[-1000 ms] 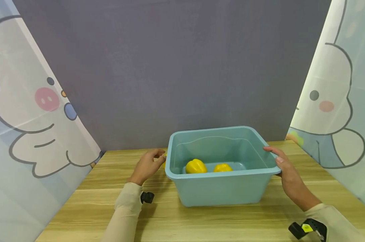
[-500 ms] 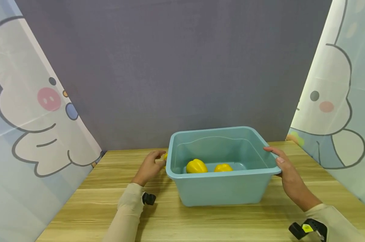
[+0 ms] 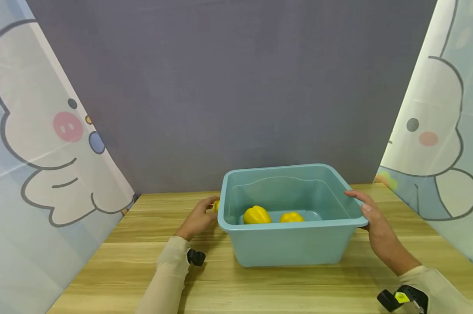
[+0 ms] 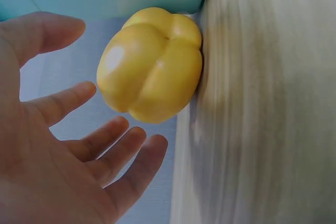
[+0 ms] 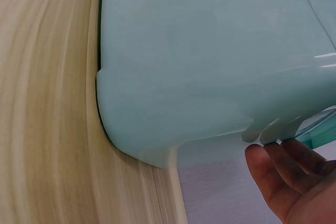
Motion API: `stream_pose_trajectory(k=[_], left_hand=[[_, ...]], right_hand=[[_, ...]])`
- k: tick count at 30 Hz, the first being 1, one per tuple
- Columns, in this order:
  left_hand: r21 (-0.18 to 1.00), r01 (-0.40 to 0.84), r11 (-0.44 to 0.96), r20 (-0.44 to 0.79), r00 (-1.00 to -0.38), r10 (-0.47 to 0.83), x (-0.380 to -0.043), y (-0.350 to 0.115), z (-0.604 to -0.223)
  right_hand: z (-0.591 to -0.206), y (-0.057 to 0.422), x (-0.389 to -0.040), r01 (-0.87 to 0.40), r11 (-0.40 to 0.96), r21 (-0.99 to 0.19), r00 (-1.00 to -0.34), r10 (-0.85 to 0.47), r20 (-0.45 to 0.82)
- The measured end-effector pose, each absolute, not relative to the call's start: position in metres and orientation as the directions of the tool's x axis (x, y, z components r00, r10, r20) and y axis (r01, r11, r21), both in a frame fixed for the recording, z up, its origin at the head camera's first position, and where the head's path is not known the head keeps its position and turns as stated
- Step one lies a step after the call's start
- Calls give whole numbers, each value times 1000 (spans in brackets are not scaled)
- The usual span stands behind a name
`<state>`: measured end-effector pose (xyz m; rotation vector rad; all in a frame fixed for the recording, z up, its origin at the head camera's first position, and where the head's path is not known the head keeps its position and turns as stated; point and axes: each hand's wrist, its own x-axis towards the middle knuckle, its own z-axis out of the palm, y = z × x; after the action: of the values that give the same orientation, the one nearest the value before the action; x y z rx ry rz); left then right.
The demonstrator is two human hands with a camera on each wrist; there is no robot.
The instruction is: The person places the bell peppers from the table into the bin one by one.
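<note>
My left hand (image 3: 200, 219) reaches just left of the blue-green plastic basin (image 3: 287, 245). In the left wrist view its fingers are spread, with the fingertips close to a yellow bell pepper (image 4: 152, 66) on the wooden table beside the basin wall. The basin mostly hides this pepper (image 3: 216, 206) in the head view. My right hand (image 3: 380, 231) grips the basin's right rim, thumb on top and several fingers underneath against the outer wall. Inside the basin lie two more yellow bell peppers, one to the left (image 3: 257, 215) and one near the middle (image 3: 292, 217).
The basin stands upright on the wood-grain table (image 3: 134, 266). A dark grey panel (image 3: 236, 87) rises behind it at the table's back edge. Fabric with cartoon animals hangs at the left (image 3: 44, 183) and the right (image 3: 432, 152).
My left hand has shifted slightly right and its fingers have parted beside the outer bell pepper. My right hand keeps its place on the rim. The head view has turned slightly.
</note>
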<state>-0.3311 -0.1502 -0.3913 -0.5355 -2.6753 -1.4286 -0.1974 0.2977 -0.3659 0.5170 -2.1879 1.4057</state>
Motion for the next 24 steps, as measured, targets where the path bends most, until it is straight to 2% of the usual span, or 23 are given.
stream_pose_trajectory(k=[13,24], left_hand=[[823,299,483,204,-949,239,-333,-149,-399],[823,360,439,273,-929,250,-341,-146,-406]], right_hand=[[-366,298,-197,-546,399,-737,-815,-47,578],[-365,298,-197,-543,416,-729,-814,-51,578]])
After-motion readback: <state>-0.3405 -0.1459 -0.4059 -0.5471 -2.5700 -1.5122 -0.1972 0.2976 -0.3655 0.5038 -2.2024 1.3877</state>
